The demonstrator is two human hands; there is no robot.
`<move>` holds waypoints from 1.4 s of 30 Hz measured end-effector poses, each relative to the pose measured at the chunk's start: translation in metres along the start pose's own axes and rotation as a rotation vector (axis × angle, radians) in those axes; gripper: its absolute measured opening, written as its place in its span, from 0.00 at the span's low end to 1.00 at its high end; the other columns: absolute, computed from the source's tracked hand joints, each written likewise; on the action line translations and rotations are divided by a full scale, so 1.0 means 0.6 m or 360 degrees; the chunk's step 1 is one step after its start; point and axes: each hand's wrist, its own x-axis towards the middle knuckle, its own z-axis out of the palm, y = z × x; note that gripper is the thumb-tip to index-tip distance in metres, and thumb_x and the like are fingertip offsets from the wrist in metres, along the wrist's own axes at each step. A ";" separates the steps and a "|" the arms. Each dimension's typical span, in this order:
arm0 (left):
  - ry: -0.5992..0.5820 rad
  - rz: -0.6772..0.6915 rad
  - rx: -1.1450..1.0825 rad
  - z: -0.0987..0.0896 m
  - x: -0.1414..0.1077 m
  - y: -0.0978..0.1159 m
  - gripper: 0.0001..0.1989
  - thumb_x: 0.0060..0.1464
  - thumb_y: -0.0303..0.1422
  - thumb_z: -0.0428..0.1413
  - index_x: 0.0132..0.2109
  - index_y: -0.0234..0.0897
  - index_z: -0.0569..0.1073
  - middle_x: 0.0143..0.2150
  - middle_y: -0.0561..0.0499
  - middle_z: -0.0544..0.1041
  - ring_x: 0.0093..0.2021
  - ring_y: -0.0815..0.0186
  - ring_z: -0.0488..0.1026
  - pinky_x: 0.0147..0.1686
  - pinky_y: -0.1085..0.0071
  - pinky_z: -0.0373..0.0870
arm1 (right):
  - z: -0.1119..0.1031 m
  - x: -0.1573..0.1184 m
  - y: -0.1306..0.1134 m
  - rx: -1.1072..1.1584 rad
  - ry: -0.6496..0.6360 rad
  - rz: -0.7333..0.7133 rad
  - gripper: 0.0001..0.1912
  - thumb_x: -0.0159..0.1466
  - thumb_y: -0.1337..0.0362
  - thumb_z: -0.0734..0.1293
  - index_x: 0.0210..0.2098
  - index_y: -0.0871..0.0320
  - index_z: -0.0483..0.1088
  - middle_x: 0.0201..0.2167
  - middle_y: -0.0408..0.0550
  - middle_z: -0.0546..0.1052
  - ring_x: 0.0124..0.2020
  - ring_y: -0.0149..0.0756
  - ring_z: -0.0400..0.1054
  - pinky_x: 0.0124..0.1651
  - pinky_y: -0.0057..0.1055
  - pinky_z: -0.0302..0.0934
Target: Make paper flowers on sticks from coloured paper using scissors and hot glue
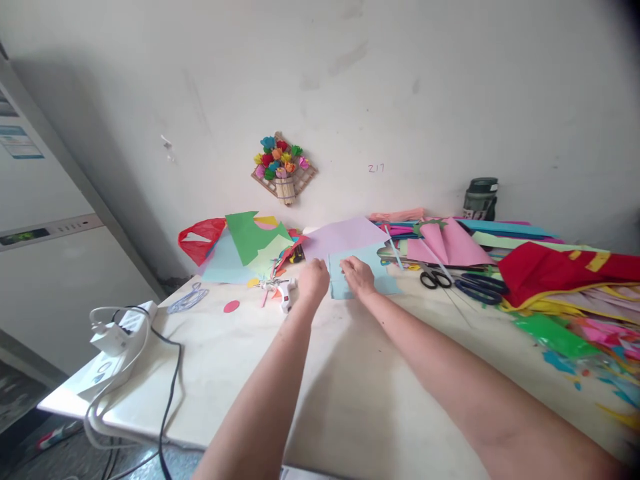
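In the head view, both my hands are at the middle of the table, around a sheet of light blue paper (377, 283). My left hand (314, 281) is closed at the left edge of this sheet, thumb towards the right; whatever its fingers hold is too small to make out. Over the sheet, my right hand (359, 275) has its fingers curled in a pinch, and its fingertips are too blurred to show what is between them. A white glue gun (286, 293) lies just left of my left hand. Behind the blue sheet lies a lilac sheet (345, 237).
Black-handled scissors (436, 279) and dark blue scissors (481, 288) lie right of my hands, near coloured papers and red felt (555, 273). A green sheet (253, 237) and red bag (203, 240) lie back left. A power strip (120, 347) with cables sits at the left edge.
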 end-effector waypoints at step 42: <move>-0.0033 0.0194 0.0352 0.073 -0.028 -0.024 0.16 0.52 0.29 0.42 0.35 0.35 0.75 0.36 0.42 0.75 0.42 0.59 0.68 0.43 0.65 0.59 | 0.002 0.036 0.082 -0.0769 -0.0926 -0.0560 0.25 0.63 0.53 0.45 0.58 0.51 0.51 0.61 0.39 0.48 0.61 0.33 0.38 0.60 0.39 0.32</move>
